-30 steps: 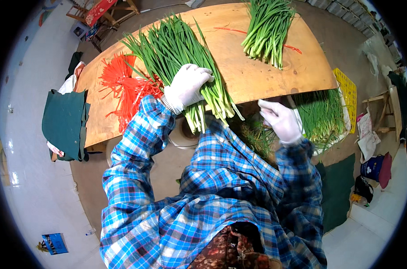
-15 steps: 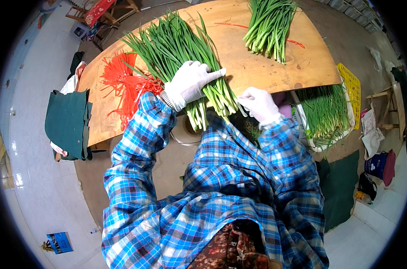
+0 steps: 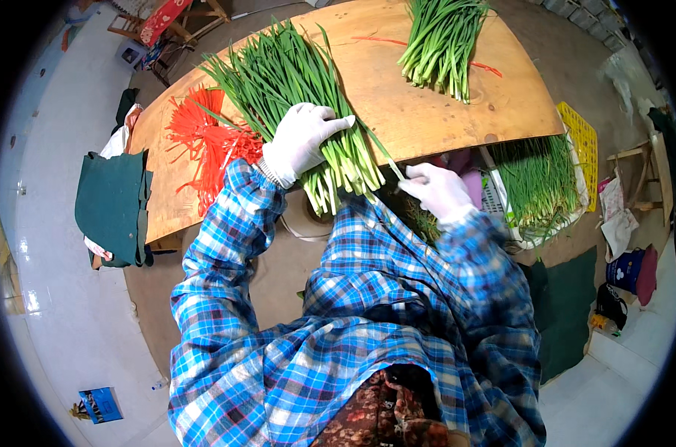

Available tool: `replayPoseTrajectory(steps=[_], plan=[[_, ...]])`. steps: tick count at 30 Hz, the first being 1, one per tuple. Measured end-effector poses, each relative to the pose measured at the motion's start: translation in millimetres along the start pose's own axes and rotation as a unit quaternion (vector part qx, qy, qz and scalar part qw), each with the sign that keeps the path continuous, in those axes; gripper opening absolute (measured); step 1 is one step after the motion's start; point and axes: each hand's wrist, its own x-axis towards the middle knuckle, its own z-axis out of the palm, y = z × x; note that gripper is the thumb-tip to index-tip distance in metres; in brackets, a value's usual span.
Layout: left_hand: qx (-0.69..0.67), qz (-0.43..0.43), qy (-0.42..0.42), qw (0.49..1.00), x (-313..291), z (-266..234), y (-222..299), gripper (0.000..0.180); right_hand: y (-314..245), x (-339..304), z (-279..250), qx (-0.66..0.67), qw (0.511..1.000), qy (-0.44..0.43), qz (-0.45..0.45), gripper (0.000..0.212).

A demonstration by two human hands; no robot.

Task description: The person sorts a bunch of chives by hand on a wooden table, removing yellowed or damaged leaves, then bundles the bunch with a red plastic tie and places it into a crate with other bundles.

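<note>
A large bunch of garlic chives [image 3: 275,78] lies on the wooden table [image 3: 494,115], its pale stem ends over the near edge. My left hand [image 3: 299,145], in a white glove, is closed over the lower stems with the thumb stretched across them. To the right, my white-gloved right hand [image 3: 436,190] pinches the pale end of a single chive stalk [image 3: 385,158], which slants out from the bunch's right side. Beside my left wrist, red tie strips [image 3: 211,141] lie in a pile.
Another chive bunch [image 3: 442,52] lies at the far right of the table, near a loose red strip [image 3: 487,68]. A white-lined container of chives [image 3: 539,182] stands right, beside a yellow basket [image 3: 580,145]. Dark green cloth [image 3: 113,205] hangs at the left edge.
My right hand has moved slightly right and down, drawing a single stalk away from the bunch. My left hand and the bunch have shifted a little left.
</note>
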Motion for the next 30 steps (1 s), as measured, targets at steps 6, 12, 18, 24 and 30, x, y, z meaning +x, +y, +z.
replayPoseTrajectory(steps=[6,12,18,24,30], plan=[[-0.04,0.02,0.045,0.998,-7,-1,-3,0.047,52,-1,5,0.01,0.999,-0.021,-0.032,0.023],[-0.062,0.015,0.086,0.994,-10,5,-5,0.049,167,-56,1,-0.419,0.865,-0.258,0.099,0.034],[-0.061,0.004,0.068,0.996,-12,0,-4,0.052,3,-44,19,-0.171,0.906,0.254,-0.292,0.037],[-0.05,0.019,0.076,0.996,-5,2,-5,0.051,-38,-7,44,-0.294,0.82,0.298,-0.39,0.017],[-0.047,0.008,0.071,0.996,-12,5,-5,0.051,-34,-30,24,-0.102,0.873,0.337,-0.337,0.012]])
